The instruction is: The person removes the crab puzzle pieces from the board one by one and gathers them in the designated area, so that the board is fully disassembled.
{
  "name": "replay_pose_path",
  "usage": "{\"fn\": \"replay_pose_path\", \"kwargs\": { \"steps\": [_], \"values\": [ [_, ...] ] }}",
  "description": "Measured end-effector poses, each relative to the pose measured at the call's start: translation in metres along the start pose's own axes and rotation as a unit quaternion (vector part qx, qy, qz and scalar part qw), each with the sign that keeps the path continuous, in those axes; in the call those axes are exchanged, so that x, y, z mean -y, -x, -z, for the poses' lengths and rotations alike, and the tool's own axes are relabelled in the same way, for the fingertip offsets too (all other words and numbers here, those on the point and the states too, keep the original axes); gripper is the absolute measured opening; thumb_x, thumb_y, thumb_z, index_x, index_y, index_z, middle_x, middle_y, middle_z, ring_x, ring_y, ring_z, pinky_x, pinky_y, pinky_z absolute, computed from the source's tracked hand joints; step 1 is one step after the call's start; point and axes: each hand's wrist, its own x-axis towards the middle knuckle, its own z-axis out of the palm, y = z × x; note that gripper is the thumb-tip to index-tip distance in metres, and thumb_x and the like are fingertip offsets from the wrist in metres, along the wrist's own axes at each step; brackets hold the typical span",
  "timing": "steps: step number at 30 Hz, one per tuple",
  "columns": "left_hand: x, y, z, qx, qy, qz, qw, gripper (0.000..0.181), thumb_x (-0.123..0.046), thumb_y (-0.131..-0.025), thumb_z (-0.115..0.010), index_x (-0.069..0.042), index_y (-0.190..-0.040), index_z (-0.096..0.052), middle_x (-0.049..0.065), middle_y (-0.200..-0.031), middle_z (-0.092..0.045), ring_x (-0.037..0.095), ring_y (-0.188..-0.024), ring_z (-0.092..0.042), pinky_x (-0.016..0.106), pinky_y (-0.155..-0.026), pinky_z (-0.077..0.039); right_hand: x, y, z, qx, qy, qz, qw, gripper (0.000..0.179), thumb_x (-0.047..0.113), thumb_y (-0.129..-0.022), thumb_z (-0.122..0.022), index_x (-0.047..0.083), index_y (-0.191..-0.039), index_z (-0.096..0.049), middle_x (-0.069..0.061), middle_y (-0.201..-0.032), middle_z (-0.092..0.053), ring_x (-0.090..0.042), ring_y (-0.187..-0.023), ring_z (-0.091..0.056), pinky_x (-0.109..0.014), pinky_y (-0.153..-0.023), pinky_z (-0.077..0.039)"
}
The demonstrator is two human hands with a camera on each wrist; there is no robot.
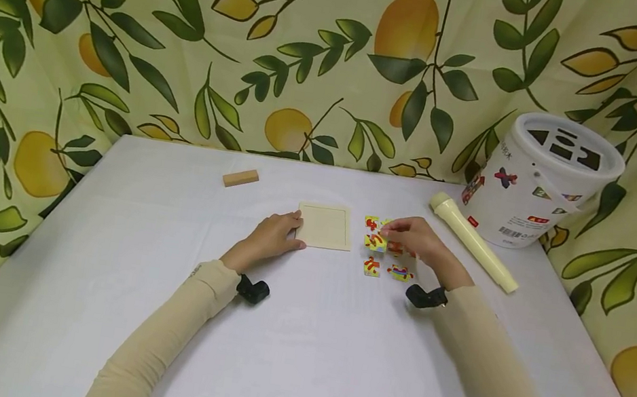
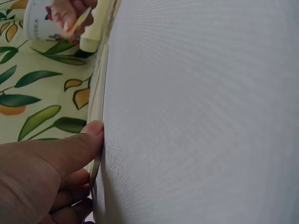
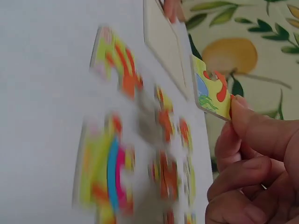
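A square wooden puzzle board (image 1: 323, 228) with a thin raised rim lies on the table, its inside bare. At its left side my left hand (image 1: 274, 236) grips the board's edge, with the thumb near the front corner. My right hand (image 1: 416, 238) pinches a yellow puzzle piece (image 3: 210, 91) with red and blue print between thumb and finger, lifted above the table. Below it lie several loose pieces, among them a piece with a rainbow stripe (image 1: 400, 273) and an orange-red printed piece (image 1: 372, 267). The right hand partly hides others in the head view.
A wooden block (image 1: 240, 178) lies at the back left. To the right is a cream plastic stick (image 1: 474, 242) with a knobbed end, in front of a white lidded bucket (image 1: 534, 182). A patterned curtain (image 1: 309, 53) hangs behind the white table (image 1: 294, 359).
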Motion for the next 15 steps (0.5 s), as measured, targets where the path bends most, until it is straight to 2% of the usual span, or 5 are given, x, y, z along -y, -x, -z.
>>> {"fn": "replay_pose_path", "kwargs": {
  "steps": [7, 10, 15],
  "values": [
    [0.002, 0.001, -0.002, 0.004, 0.000, 0.008, 1.0000, 0.059, -0.029, -0.083, -0.068, 0.003, -0.129, -0.049, 0.018, -0.142, -0.038, 0.034, -0.128, -0.042, 0.045, -0.102, -0.038, -0.046, 0.026, 0.039, 0.011, 0.051, -0.039, 0.9979, 0.043, 0.036, -0.085, -0.064, 0.002, -0.111, -0.061, 0.003, -0.082, -0.055, -0.017, -0.078, -0.044, -0.027, -0.063, -0.035],
    [0.002, 0.001, -0.002, 0.003, 0.000, 0.001, 1.0000, 0.059, -0.030, -0.083, -0.067, 0.003, -0.129, -0.049, 0.019, -0.142, -0.038, 0.035, -0.128, -0.042, 0.045, -0.101, -0.038, -0.061, 0.036, 0.047, 0.013, 0.064, -0.046, 0.9968, 0.041, 0.033, -0.087, -0.062, 0.000, -0.112, -0.061, 0.003, -0.082, -0.054, -0.017, -0.078, -0.043, -0.027, -0.063, -0.035],
    [0.000, 0.001, 0.001, -0.002, 0.006, -0.008, 0.9999, 0.059, -0.028, -0.083, -0.068, 0.005, -0.129, -0.049, 0.020, -0.141, -0.038, 0.035, -0.127, -0.042, 0.045, -0.102, -0.038, -0.072, 0.044, 0.051, -0.002, 0.086, -0.030, 0.9958, 0.034, 0.024, -0.088, -0.063, -0.004, -0.106, -0.062, 0.002, -0.083, -0.056, -0.015, -0.076, -0.044, -0.025, -0.064, -0.038]
  ]
}}
